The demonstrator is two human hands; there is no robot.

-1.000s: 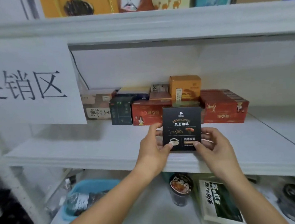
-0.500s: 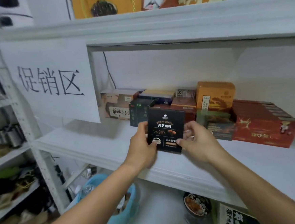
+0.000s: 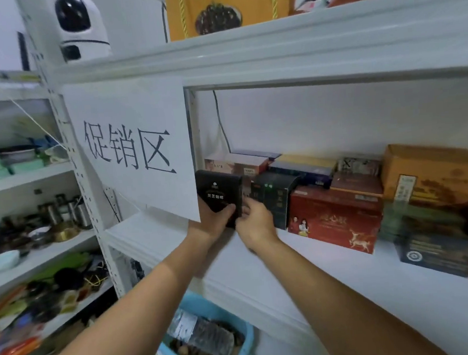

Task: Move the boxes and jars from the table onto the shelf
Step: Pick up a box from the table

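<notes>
We see a small black box [image 3: 219,193] with a pale emblem near its top and a line of light characters on its front; the print lower down is covered by a thumb. It stands upright at the left end of the middle shelf [image 3: 147,234], set in from the front edge, just beside a dark box with green marks [image 3: 274,195] on its right. We cannot tell whether its base touches the shelf board, since the hands hide it. The left hand [image 3: 210,221] reaches in from below, palm under the box's lower left corner, its grip clamped on the box with the thumb laid across the front. The right hand [image 3: 255,223] comes in from the other side, its grip pinching the box's lower right edge with the fingertips. Both forearms stretch up over the front edge of the shelf. A white paper sign [image 3: 132,149] with large black characters hangs from the board above, and its lower corner overlaps the left hand and the box's left side. Further right along the back of the shelf stand a red box [image 3: 334,220] and an orange box [image 3: 429,171]. Below the front edge a blue basket [image 3: 244,341] holds a plastic bottle [image 3: 203,335].
</notes>
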